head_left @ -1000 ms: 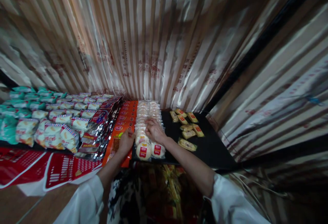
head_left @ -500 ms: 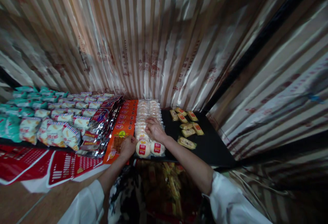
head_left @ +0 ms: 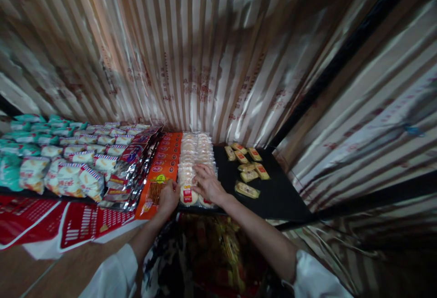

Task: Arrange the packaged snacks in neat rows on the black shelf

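Note:
Two rows of round white crackers in clear wrappers [head_left: 188, 152] run front to back on a black shelf [head_left: 290, 198]. My right hand [head_left: 208, 183] rests on the front crackers of the right row, its fingers spread. Beside the left row's front end is my left hand [head_left: 170, 196], fingers bent together, over the edge of the orange packets [head_left: 163, 161]; whether it grips anything is too small to tell. A red label shows on the front left cracker.
Small yellow packets [head_left: 247, 189] lie loosely on the shelf's right part. Silver and dark packets [head_left: 126, 177], white bags [head_left: 68, 177] and green bags [head_left: 10, 168] stand left. Striped sheeting [head_left: 201, 47] hangs behind. Yellow packets [head_left: 232, 243] lie below the shelf.
My right hand has moved a little toward the front of the cracker rows and now covers part of the front right cracker. The view has shifted slightly.

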The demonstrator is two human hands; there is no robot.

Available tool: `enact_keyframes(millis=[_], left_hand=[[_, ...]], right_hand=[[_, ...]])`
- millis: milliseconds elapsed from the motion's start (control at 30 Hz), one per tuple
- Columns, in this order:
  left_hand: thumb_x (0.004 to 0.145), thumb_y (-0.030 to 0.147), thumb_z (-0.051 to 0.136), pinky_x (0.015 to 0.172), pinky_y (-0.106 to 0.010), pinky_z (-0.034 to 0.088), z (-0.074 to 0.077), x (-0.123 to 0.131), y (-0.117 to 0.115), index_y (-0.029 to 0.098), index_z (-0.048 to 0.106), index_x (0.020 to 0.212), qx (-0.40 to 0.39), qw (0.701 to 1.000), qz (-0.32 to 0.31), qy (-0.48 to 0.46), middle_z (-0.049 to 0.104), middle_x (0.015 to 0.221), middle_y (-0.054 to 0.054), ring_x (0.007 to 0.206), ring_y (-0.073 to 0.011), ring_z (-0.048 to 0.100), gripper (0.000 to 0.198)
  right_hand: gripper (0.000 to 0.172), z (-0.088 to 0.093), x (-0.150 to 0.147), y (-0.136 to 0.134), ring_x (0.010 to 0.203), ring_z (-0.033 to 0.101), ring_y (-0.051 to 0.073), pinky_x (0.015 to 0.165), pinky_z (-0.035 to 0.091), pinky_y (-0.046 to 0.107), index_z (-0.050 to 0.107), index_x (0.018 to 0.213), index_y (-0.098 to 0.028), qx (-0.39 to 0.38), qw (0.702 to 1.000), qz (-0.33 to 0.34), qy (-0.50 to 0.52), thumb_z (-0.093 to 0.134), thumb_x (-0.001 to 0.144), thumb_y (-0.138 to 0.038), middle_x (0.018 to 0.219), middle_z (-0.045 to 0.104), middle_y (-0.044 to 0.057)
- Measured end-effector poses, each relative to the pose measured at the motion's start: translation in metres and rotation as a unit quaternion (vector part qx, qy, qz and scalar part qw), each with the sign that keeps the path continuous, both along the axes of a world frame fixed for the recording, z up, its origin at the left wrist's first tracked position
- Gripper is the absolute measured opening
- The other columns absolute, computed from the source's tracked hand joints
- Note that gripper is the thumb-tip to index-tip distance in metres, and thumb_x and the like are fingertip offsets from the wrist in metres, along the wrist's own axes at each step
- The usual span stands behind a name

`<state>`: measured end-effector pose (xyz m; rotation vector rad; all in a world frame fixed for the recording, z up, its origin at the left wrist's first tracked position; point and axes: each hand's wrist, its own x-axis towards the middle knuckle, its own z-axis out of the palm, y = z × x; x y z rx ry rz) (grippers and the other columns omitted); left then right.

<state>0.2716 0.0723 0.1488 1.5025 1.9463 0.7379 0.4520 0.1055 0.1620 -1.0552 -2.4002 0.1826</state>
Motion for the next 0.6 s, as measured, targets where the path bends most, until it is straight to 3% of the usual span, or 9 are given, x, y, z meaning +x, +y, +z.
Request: enact_keyframes(millis=[100, 200, 333, 467, 600], left_hand=[[0.081, 0.019, 0.048, 0.06, -0.025, 0.034, 0.005, 0.004, -0.002, 0.02, 0.049, 0.074, 0.012, 0.999, 0.009, 0.041, 0.055, 0.067, -0.001, 0.065, -0.0167, 0.055, 0.008], [0.084, 0.02, 0.043, 0.063, -0.026, 0.039, 0.008, 0.01, -0.01, 0.018, 0.051, 0.084, 0.09, 0.99, 0.004, 0.11, 0.057, 0.086, -0.007, 0.076, -0.0181, 0.057, 0.009], [0.089, 0.021, 0.034, 0.065, -0.026, 0.044, 0.0, 0.022, -0.02, 0.02, 0.055, 0.089, 0.15, 0.966, -0.107, 0.183, 0.056, 0.092, -0.006, 0.078, -0.016, 0.058, 0.02], [0.09, 0.02, 0.033, 0.071, -0.027, 0.047, -0.009, 0.029, -0.022, 0.018, 0.056, 0.09, 0.142, 0.954, -0.133, 0.227, 0.057, 0.093, -0.007, 0.083, -0.0167, 0.06, 0.023], [0.09, 0.021, 0.033, 0.064, -0.024, 0.047, 0.0, 0.027, -0.019, 0.019, 0.058, 0.091, 0.094, 0.956, -0.14, 0.238, 0.058, 0.095, -0.005, 0.076, -0.014, 0.062, 0.025]], right_hand=[[0.012, -0.002, -0.004, -0.006, 0.127, 0.03, 0.031, 0.098, 0.035, 0.052, 0.062, 0.086, -0.017, 0.002, 1.0, -0.008, -0.024, 0.065, 0.077, -0.025, 0.129, 0.048, 0.013], [0.008, -0.001, -0.008, -0.01, 0.128, 0.03, 0.031, 0.098, 0.034, 0.054, 0.062, 0.087, -0.018, -0.001, 0.999, -0.027, -0.035, 0.061, 0.079, -0.021, 0.131, 0.047, 0.013], [0.009, -0.003, -0.008, -0.012, 0.129, 0.03, 0.031, 0.099, 0.033, 0.053, 0.063, 0.087, -0.018, -0.02, 0.999, -0.04, -0.03, 0.062, 0.079, -0.021, 0.13, 0.048, 0.013], [0.009, -0.007, -0.006, -0.012, 0.13, 0.029, 0.032, 0.1, 0.033, 0.053, 0.065, 0.086, -0.018, -0.027, 0.999, -0.042, -0.018, 0.063, 0.079, -0.023, 0.131, 0.048, 0.013], [0.01, -0.001, 0.002, -0.005, 0.126, 0.034, 0.028, 0.102, 0.035, 0.047, 0.066, 0.086, -0.02, -0.02, 0.998, -0.025, 0.053, 0.058, 0.082, -0.024, 0.126, 0.052, 0.009]])
